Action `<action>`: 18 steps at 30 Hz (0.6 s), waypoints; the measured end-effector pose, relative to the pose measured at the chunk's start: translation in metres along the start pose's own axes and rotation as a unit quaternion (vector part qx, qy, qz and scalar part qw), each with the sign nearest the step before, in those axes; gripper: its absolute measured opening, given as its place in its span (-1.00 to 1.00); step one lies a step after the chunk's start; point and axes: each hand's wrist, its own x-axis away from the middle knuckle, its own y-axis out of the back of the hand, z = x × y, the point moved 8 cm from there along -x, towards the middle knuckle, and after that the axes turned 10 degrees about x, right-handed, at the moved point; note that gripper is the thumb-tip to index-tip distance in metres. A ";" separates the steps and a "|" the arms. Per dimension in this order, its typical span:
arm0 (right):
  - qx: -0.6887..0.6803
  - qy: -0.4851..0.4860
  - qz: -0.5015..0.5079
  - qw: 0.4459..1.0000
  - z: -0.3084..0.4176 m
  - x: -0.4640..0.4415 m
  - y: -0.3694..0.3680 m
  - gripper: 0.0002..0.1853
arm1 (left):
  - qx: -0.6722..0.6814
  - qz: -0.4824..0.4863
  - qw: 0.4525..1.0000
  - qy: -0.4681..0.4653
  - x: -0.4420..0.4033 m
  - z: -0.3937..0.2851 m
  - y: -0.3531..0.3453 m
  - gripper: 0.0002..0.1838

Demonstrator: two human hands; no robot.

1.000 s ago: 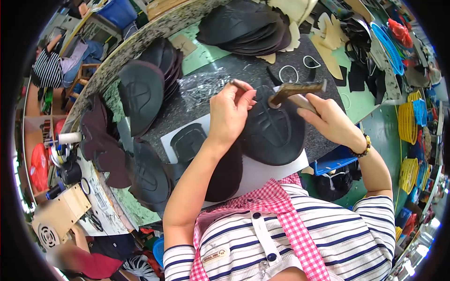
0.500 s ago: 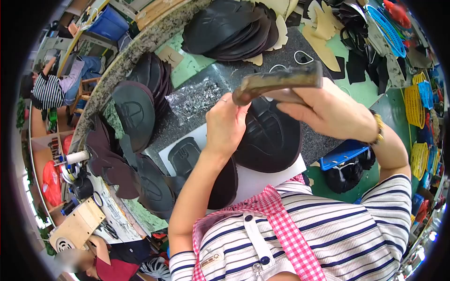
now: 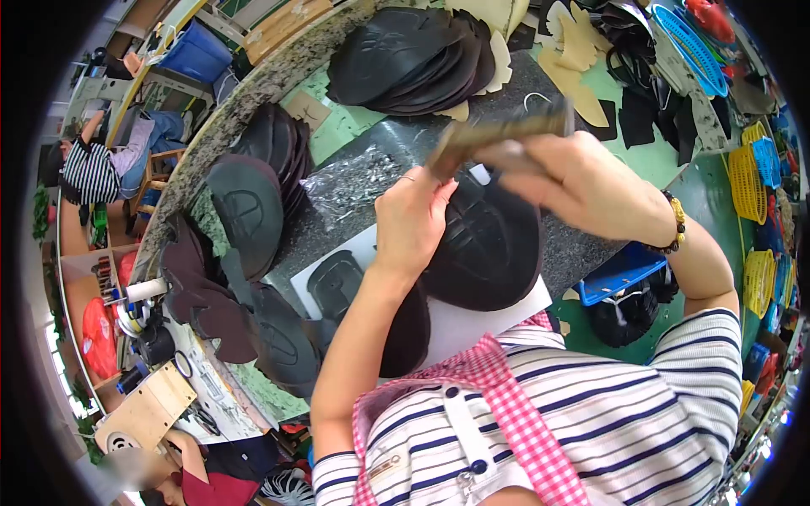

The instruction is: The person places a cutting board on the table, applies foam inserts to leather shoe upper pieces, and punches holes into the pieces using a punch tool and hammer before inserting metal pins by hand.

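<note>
In the head view, the person's left hand (image 3: 409, 219) is just right of centre, its fingers curled and pressed together with the thumb close against them; whether they pinch anything cannot be told, as the hammer's head covers the tips. The right hand (image 3: 591, 190), toward 2 o'clock and blurred, has its fingers wrapped round the handle of a hammer (image 3: 498, 135), whose brown head reaches over to the left fingertips. The black padded piece (image 3: 485, 253), rounded and creased with raised lines, lies flat beneath the hands toward 3 o'clock, partly over a white sheet (image 3: 456, 329) on a dark speckled slab (image 3: 574, 253). A clear bag (image 3: 350, 181) of small bits lies toward 11 o'clock, a stack of dark pieces (image 3: 405, 59) at 12. A blue tray (image 3: 620, 274) sits near 3 o'clock; a seated person in stripes (image 3: 89, 173) is toward 10, another in dark red (image 3: 215, 485) toward 7.
</note>
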 end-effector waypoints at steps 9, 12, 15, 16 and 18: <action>-0.250 -0.325 -0.115 0.905 -0.055 0.070 -0.086 -0.43 | 0.132 -0.136 0.929 0.318 0.162 0.048 0.141 -0.86; -0.275 -0.215 -0.111 0.931 -0.029 0.045 -0.100 -0.33 | 0.155 -0.124 0.931 0.307 0.163 0.054 0.135 -0.87; -0.154 -0.097 -0.038 0.983 0.018 0.017 -0.121 -0.14 | 0.185 -0.182 0.921 0.290 0.172 0.053 0.144 -0.89; -0.198 -0.130 -0.026 0.971 0.041 0.007 -0.128 -0.26 | 0.169 -0.191 0.935 0.245 0.172 0.047 0.148 -0.91; -0.256 -0.134 0.015 0.957 0.063 -0.012 -0.148 -0.41 | 0.354 -0.169 0.868 0.306 0.195 0.078 0.145 -0.89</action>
